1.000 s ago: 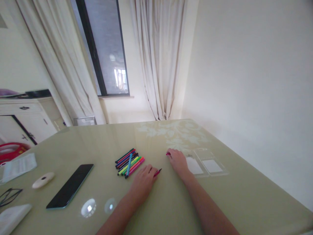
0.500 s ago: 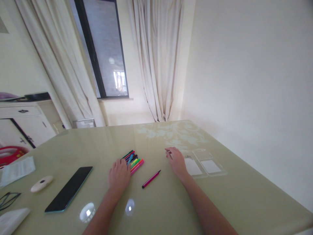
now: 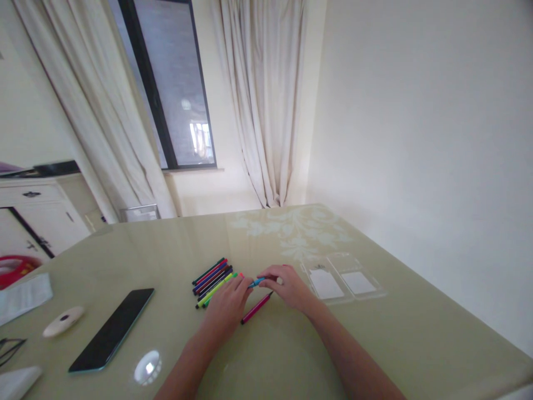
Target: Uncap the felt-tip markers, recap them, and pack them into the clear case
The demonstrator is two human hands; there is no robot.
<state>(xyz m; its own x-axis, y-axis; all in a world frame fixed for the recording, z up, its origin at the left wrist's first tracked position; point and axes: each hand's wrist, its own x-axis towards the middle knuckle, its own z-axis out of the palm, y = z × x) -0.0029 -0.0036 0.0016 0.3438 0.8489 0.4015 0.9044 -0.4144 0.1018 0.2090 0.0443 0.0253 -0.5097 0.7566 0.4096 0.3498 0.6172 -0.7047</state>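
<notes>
A light blue marker [image 3: 257, 282] is held between my two hands above the table. My left hand [image 3: 230, 300] is closed around one end of it, and my right hand [image 3: 287, 283] pinches the other end. Just below lies a magenta marker [image 3: 256, 309] without its cap, tip toward my right hand. To the left, several coloured markers [image 3: 211, 278] lie side by side, dark ones at the far side and a yellow one nearer. My left hand hides part of this row.
A clear plastic case [image 3: 348, 300] with white cards lies open on the right. On the left are a black phone [image 3: 112, 329], a white oval object [image 3: 64, 321], glasses [image 3: 12, 350] and a pale packet [image 3: 25, 297]. A wall borders the table's right side.
My left hand has moved right from the marker row, bringing the light blue marker. My right hand has come left and closed on its other end. The view has shifted slightly.
</notes>
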